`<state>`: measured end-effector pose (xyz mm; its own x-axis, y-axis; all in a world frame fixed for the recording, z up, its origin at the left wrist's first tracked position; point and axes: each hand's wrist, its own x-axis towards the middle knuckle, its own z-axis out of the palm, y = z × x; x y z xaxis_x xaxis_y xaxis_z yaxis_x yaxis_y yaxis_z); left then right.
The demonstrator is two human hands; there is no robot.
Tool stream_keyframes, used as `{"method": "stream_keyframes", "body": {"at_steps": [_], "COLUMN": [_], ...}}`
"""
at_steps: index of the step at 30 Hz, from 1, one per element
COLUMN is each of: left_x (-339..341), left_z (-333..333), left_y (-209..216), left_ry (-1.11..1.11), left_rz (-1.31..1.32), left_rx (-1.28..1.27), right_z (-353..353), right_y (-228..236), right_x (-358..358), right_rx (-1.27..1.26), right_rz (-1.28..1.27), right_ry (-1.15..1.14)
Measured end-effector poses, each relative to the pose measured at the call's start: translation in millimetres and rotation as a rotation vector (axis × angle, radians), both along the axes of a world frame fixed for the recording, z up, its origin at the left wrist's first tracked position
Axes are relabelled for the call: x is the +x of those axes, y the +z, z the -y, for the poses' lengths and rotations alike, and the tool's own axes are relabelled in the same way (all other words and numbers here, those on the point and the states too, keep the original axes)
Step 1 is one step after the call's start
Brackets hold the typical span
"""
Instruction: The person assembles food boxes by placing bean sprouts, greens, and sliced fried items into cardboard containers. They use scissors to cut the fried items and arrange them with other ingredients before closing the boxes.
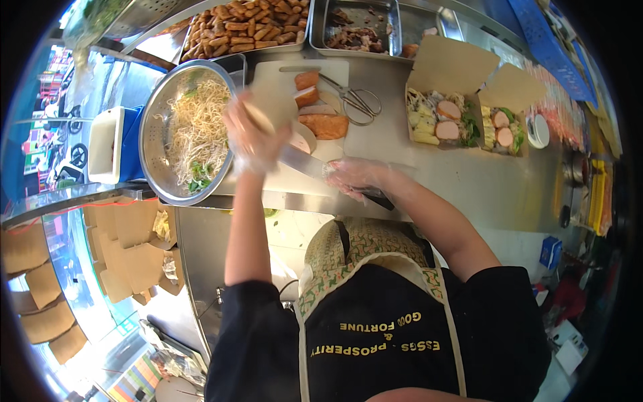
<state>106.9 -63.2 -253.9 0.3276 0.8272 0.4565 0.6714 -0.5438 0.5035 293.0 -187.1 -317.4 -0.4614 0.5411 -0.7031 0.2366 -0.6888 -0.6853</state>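
My left hand (251,137), in a clear plastic glove, is raised between the colander and the cutting board. It is smeared by motion, beside a blurred pale-brown piece (258,118); whether the fingers grip it is unclear. My right hand (360,175), also gloved, is closed on a knife (303,161), whose wide blade points left along the board's near edge. On the white cutting board (268,74) lie orange-skinned, pale-centred meat loaf pieces (325,126) and a pale slice (305,137). Metal scissors (362,106) rest beside them.
A steel colander (149,134) of bean sprouts and green leaves stands left. Behind are trays of fried rolls (241,28) and chopped meat (355,37). Two open cardboard boxes (447,63) (516,87) with meat slices and greens stand right. A white-and-blue bin (107,144) sits far left.
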Motion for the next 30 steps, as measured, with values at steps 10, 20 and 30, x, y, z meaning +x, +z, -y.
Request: {"method": "stream_keyframes", "body": {"at_steps": [10, 20, 30], "left_x": [77.4, 4.0, -5.3], "left_z": [-106.5, 30.8, 54.0], "left_y": [3.4, -74.4, -61.8], "left_ry": [0.133, -0.156, 0.144], "left_rz": [-0.61, -0.268, -0.65], "left_rx": [-0.579, -0.402, -0.698], "right_z": [115.5, 86.8, 32.7], "right_y": [41.0, 52.6, 36.7], "right_x": [32.1, 23.3, -28.9], "right_rx": [0.19, 0.414, 0.885], "right_rz": [0.05, 0.203, 0.829], "right_ry": [-0.372, -0.613, -0.07]}}
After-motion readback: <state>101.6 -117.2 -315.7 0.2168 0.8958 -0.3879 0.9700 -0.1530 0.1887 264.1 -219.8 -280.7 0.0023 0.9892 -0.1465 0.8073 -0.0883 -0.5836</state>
